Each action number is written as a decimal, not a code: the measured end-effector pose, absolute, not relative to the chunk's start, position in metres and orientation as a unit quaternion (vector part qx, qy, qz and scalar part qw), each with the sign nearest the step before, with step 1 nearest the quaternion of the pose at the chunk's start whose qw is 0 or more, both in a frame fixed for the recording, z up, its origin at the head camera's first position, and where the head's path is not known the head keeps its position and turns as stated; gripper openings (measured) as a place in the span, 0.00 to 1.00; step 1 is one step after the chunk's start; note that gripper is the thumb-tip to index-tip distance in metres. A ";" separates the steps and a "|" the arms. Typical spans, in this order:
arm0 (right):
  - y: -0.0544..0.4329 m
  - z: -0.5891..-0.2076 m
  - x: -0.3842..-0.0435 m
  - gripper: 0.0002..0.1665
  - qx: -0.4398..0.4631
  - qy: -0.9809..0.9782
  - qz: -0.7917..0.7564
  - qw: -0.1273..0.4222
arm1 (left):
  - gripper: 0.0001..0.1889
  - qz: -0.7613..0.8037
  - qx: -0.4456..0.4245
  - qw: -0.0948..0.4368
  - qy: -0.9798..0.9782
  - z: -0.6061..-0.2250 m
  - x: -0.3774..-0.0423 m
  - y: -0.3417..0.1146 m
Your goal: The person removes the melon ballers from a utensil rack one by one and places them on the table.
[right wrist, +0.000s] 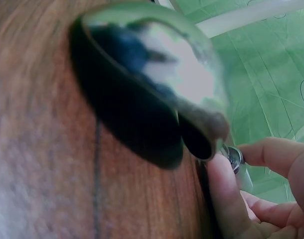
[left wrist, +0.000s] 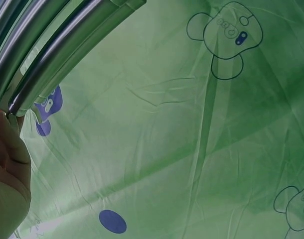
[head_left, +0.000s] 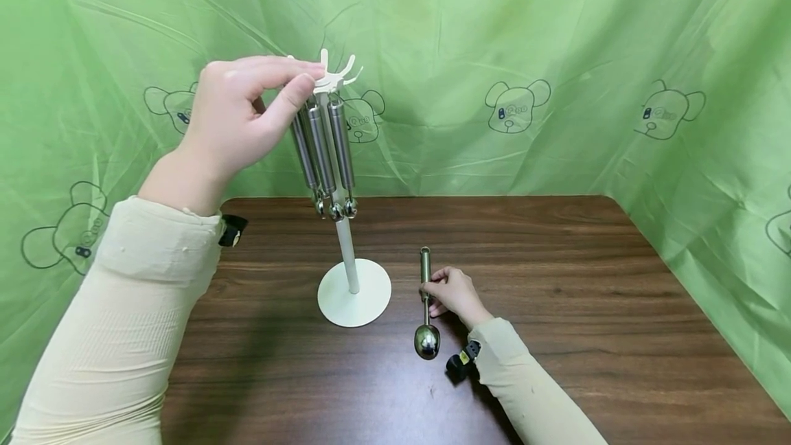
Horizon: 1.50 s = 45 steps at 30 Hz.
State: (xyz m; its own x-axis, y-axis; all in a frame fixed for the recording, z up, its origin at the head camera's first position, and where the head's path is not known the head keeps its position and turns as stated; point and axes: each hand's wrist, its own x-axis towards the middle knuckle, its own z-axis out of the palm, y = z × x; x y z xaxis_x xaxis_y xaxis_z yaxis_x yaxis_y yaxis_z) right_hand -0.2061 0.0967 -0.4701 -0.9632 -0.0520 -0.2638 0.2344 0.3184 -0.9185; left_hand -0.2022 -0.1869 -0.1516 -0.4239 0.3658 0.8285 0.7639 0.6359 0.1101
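Note:
My left hand (head_left: pixel 237 105) holds the top of a white utensil stand (head_left: pixel 355 307), thumb and fingers at its ring of curved hooks (head_left: pixel 334 80). Several metal utensils (head_left: pixel 341 146) with round steel handles hang below the hooks; their lower ends bunch around the pole. In the left wrist view, the handles (left wrist: pixel 57 59) run past the thumb. A shiny metal ice cream scoop (head_left: pixel 426 342) lies along the table, its rounded bowl upward. My right hand (head_left: pixel 456 292) pinches its handle between thumb and fingers. The scoop's bowl (right wrist: pixel 162 64) fills much of the right wrist view.
The dark wooden table (head_left: pixel 556 307) reaches back to a green curtain (head_left: pixel 445 33) printed with bear heads, which also closes in both sides. The stand's round base is left of the scoop. A black wrist camera (head_left: pixel 460 362) sits on my right wrist.

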 end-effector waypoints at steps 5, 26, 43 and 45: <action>0.097 -0.471 -0.206 0.17 0.055 0.802 -0.582 0.124 | 0.12 -0.246 -0.348 0.404 -0.809 -0.151 -0.202 -0.186; 0.109 -0.465 -0.209 0.24 0.061 0.778 -0.608 0.145 | 0.12 -0.235 -0.362 0.414 -0.801 -0.152 -0.203 -0.187; 0.107 -0.413 -0.208 0.29 -0.009 0.764 -0.639 0.090 | 0.14 -0.176 -0.348 0.455 -0.800 -0.156 -0.199 -0.183; 0.104 -0.409 -0.206 0.29 -0.015 0.762 -0.641 0.088 | 0.15 -0.170 -0.342 0.458 -0.802 -0.156 -0.198 -0.181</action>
